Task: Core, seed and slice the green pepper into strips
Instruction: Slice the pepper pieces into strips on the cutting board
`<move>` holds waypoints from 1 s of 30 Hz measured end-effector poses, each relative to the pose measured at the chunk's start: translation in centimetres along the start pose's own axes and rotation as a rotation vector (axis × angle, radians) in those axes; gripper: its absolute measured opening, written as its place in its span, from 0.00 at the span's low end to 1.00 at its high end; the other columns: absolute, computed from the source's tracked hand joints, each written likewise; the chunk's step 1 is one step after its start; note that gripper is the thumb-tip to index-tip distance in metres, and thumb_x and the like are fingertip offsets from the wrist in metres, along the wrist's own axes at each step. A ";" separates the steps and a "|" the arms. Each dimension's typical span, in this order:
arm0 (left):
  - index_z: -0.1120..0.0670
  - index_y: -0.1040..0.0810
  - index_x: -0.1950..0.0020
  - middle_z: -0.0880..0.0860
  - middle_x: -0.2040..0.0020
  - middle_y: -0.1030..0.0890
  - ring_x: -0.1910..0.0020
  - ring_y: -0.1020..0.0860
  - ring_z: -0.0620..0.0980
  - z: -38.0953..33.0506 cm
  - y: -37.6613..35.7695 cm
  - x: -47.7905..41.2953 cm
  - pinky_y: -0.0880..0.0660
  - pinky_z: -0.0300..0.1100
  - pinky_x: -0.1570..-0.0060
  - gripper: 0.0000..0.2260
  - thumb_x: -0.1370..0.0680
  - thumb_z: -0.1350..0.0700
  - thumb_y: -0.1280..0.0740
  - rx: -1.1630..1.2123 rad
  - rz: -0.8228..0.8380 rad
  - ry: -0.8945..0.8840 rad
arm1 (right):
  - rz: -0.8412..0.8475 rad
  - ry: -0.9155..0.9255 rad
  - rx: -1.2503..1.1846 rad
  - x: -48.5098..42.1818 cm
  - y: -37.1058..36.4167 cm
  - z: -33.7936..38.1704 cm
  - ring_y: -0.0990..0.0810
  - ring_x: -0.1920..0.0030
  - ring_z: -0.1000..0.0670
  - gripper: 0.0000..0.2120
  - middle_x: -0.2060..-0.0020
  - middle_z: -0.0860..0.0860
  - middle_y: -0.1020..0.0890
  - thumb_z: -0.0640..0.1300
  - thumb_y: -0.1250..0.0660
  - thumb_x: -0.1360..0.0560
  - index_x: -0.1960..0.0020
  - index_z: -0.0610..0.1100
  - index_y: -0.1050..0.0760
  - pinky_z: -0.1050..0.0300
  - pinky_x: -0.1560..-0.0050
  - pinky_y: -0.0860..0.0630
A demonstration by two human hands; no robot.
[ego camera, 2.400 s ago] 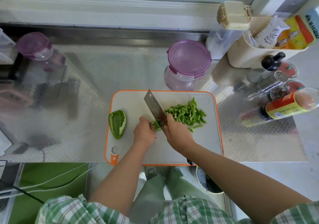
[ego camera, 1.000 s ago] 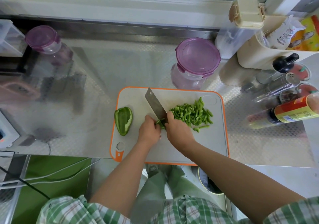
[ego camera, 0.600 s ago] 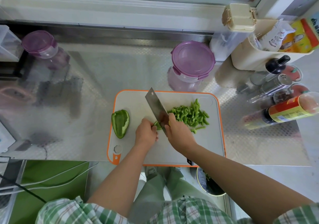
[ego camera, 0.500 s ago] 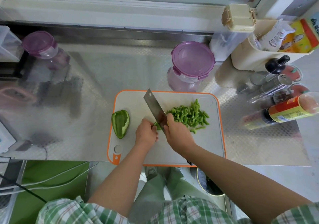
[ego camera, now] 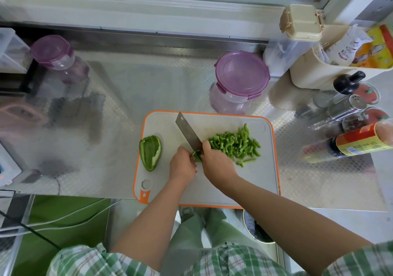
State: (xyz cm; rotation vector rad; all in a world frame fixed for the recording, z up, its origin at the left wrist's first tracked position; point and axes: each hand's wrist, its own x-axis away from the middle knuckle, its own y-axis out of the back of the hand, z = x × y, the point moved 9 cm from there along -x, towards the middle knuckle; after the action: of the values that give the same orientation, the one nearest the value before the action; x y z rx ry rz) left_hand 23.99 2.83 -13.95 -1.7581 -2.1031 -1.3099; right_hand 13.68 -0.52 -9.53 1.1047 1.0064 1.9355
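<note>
A white cutting board point(ego camera: 261, 178) with an orange rim lies on the steel counter. My right hand point(ego camera: 217, 163) grips the handle of a cleaver point(ego camera: 188, 134), forefinger along the blade, its edge down on a small green pepper piece point(ego camera: 196, 155). With curled fingers my left hand point(ego camera: 182, 165) holds that piece just left of the blade. To the blade's right lies a pile of cut pepper strips point(ego camera: 234, 143). A hollow pepper half point(ego camera: 150, 152) rests cut side up at the board's left end.
A purple-lidded jar point(ego camera: 240, 82) stands just behind the board, another purple-lidded jar point(ego camera: 57, 56) at the far left. Sauce bottles point(ego camera: 350, 143), shakers and a cream bin point(ego camera: 319, 73) crowd the right side. The board's front edge overhangs the counter; a bucket point(ego camera: 255, 229) sits below.
The cleaver keeps chopping in place against the piece under my left hand; the piece has grown shorter and the strip pile slightly larger. The view shifted a little.
</note>
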 end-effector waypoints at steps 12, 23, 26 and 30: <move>0.58 0.34 0.54 0.60 0.57 0.22 0.64 0.23 0.57 0.0 -0.2 0.1 0.28 0.41 0.71 0.04 0.20 0.63 0.43 0.061 0.011 0.016 | -0.062 0.021 -0.171 0.3 1.2 -0.7 0.25 0.68 0.42 0.05 0.67 0.47 0.26 0.44 0.45 0.18 0.45 0.42 0.38 0.51 0.71 0.33; 0.53 0.35 0.59 0.62 0.60 0.20 0.64 0.19 0.60 0.0 0.3 0.0 0.21 0.51 0.63 0.08 0.22 0.63 0.41 0.019 -0.028 0.003 | -0.013 0.005 -0.073 1.4 0.2 0.0 0.29 0.66 0.42 0.05 0.65 0.48 0.28 0.38 0.45 0.20 0.45 0.44 0.39 0.53 0.69 0.40; 0.54 0.35 0.59 0.63 0.60 0.20 0.63 0.19 0.61 -0.1 0.3 0.1 0.22 0.49 0.65 0.08 0.22 0.63 0.41 0.018 -0.023 -0.003 | -0.003 -0.011 -0.048 1.4 -0.1 -0.1 0.29 0.65 0.42 0.07 0.64 0.47 0.27 0.37 0.45 0.21 0.45 0.44 0.39 0.52 0.67 0.39; 0.55 0.34 0.58 0.63 0.60 0.20 0.65 0.21 0.60 0.1 0.2 0.0 0.22 0.49 0.66 0.07 0.22 0.63 0.41 0.041 -0.008 0.020 | 0.022 0.000 0.014 0.7 -0.3 0.3 0.26 0.63 0.41 0.09 0.63 0.48 0.27 0.36 0.43 0.21 0.43 0.43 0.39 0.52 0.66 0.36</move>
State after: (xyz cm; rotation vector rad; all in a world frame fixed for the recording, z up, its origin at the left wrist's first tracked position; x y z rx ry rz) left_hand 24.18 2.82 -13.91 -1.7152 -2.1135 -1.2709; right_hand 13.74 0.32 -9.39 1.1277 1.0131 1.9481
